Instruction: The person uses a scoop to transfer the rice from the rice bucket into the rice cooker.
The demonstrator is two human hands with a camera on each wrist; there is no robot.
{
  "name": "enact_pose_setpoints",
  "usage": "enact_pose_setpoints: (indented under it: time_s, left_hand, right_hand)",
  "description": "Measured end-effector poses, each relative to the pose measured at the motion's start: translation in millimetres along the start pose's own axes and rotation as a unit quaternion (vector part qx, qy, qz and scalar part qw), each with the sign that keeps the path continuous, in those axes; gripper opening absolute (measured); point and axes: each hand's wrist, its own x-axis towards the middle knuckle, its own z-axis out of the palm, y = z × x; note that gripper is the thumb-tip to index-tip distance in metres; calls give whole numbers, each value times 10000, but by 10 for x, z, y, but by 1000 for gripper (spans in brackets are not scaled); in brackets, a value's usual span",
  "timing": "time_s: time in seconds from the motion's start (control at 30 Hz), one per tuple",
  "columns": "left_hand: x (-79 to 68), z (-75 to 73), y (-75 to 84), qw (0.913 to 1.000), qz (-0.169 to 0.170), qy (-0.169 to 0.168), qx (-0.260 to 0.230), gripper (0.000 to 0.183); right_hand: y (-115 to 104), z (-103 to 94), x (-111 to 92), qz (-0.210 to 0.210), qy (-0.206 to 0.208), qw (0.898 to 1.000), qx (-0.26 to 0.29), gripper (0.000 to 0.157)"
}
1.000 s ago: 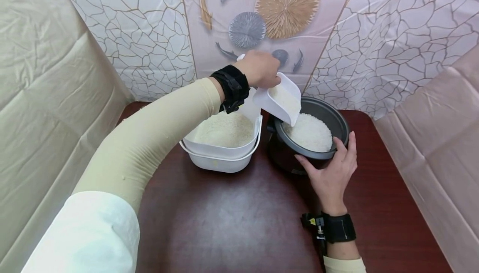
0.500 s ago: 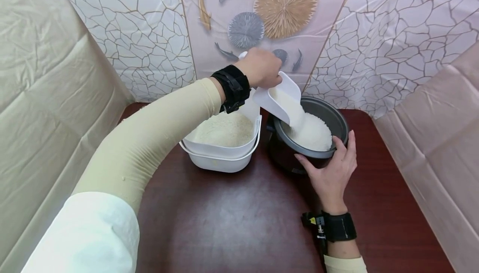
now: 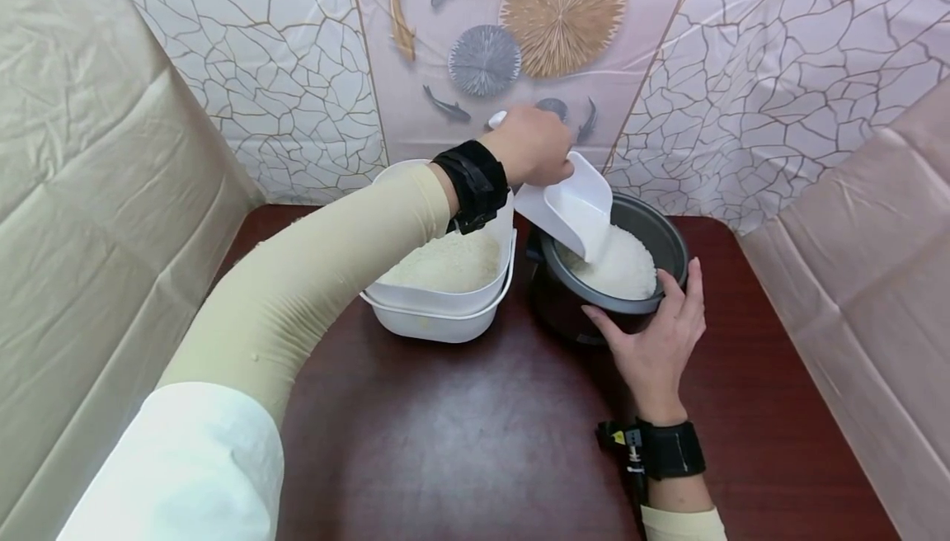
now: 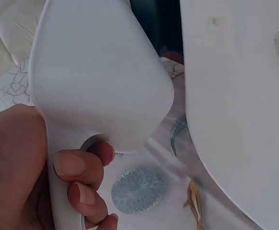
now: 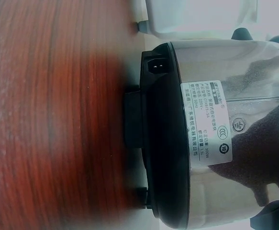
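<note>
My left hand (image 3: 534, 145) grips the handle of a white scoop (image 3: 545, 209), tipped low over the rice cooker (image 3: 566, 317). Rice lies at the scoop's mouth, against the heap of white rice (image 3: 627, 270) in the cooker's dark pot. Seen from the left wrist, the fingers (image 4: 79, 165) curl round the handle below the broad scoop. My right hand (image 3: 663, 339) holds the cooker's near right rim, thumb on the outside and index finger hooked over the edge. In the right wrist view, the cooker's shiny side carries a printed label (image 5: 207, 123).
Left of the cooker stands a white bin (image 3: 438, 325) with rice (image 3: 449, 265) inside, partly hidden by my left forearm. Both sit on a dark red wooden table (image 3: 460, 442). Patterned cloth (image 3: 297, 71) hangs close behind, with beige cloth on either side.
Rice has slid from the scoop onto the heap in the cooker. My left hand and the scoop have shifted slightly right and down. The right hand stays on the rim.
</note>
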Motion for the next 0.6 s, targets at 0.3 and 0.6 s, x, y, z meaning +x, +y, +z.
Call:
enact_pose_setpoints:
  time_s: [0.3,0.6]
  left_hand:
    - [49,89,162,9970,149,739,188,39]
    - [80,146,315,9904,289,1231,562,32]
  right_hand:
    - [-8,-4,-10,-22,5,10000,-61,113]
    - [-9,-3,-3,-36,-26,10000,-66,112]
